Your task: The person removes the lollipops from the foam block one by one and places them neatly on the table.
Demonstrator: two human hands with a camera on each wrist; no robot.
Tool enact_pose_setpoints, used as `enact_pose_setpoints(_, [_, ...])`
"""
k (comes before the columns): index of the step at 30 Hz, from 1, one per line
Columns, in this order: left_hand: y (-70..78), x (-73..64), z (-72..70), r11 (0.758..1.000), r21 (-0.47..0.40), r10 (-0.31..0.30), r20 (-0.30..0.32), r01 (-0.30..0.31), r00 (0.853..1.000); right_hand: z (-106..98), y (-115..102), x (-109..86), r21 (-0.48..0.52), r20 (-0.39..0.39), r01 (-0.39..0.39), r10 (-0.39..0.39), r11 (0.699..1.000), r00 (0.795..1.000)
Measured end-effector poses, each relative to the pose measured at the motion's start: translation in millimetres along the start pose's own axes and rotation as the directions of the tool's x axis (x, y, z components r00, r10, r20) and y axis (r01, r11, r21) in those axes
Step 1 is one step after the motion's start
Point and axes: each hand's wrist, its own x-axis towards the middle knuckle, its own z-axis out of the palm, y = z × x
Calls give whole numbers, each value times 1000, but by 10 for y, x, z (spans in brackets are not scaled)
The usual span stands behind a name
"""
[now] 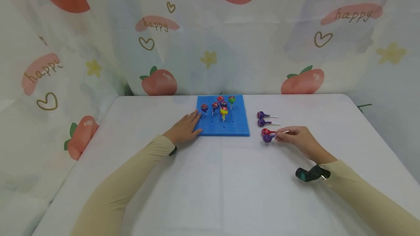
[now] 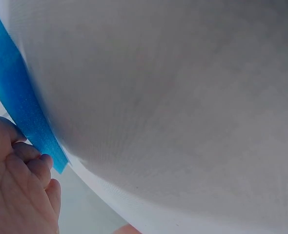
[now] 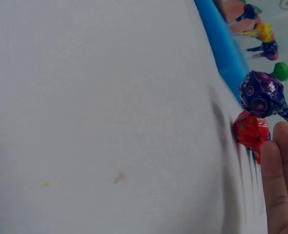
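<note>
In the head view, my right hand (image 1: 300, 139) pinches a purple-wrapped lollipop (image 1: 267, 138) by its white stick, candy end pointing left. The right wrist view shows that purple candy head (image 3: 262, 93) raised above the table surface. Just behind it lies a red lollipop (image 1: 265, 131), overlapped by the held one. My left hand (image 1: 184, 129) rests at the left edge of a blue board (image 1: 216, 130), fingers and thumb spread along it. Several lollipops stand in the board by their sticks, among them a yellow one (image 1: 224, 111) and a green one (image 1: 232, 99).
Two more purple lollipops, an upper one (image 1: 260, 114) and a lower one (image 1: 261, 122), lie right of the board with sticks pointing right. Small holes dot the board's front part. A printed curtain (image 1: 183, 54) hangs behind the white table (image 1: 197, 192).
</note>
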Motion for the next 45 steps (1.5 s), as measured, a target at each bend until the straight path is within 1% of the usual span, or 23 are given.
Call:
enact_pose_setpoints(3, [12,-13,-13,1000,-11,-2,4,2,1000,-2,40,-8,-4,6,-18,18,1000,1000])
enact_pose_setpoints(7, [15,-21,-21,1000,-7,-1,3,1,1000,9,87,3,18,20,-16,16,1000,1000])
enact_pose_setpoints(9, [12,-22,-22,1000,-8,1,2,-1,1000,11,115,15,11,27,-14,14,1000,1000])
enact_pose_setpoints(16, [9,-21,-22,1000,-8,2,6,-2,1000,-9,181,49,-47,41,-8,10,999,999])
enact_pose_setpoints(19, [7,-19,-14,1000,-7,-2,4,2,1000,-30,189,51,-112,43,4,1,994,999])
enact_pose_setpoints(22, [2,-15,-7,1000,-4,-4,1,4,1000,-47,193,56,-199,40,21,-13,980,999])
enact_pose_setpoints(26, [6,-14,-11,1000,-6,-5,5,5,1000,-67,189,64,-319,24,40,-34,947,999])
enact_pose_setpoints(28, [11,-17,-17,1000,-8,-8,10,8,1000,-76,183,67,-358,17,52,-49,932,999])
enact_pose_setpoints(34, [26,-31,-38,1000,-9,-14,16,14,1000,-93,171,66,-403,14,83,-85,911,996])
enact_pose_setpoints(39, [21,-21,-23,1000,-4,-10,6,10,1000,-131,163,56,-452,5,79,-85,889,996])
enact_pose_setpoints(42, [8,-11,-6,1000,-1,-9,5,9,1000,-148,157,49,-460,-1,65,-74,885,997])
enact_pose_setpoints(45, [-4,-4,8,1000,2,-9,3,9,1000,-165,151,39,-468,-3,69,-80,881,997])
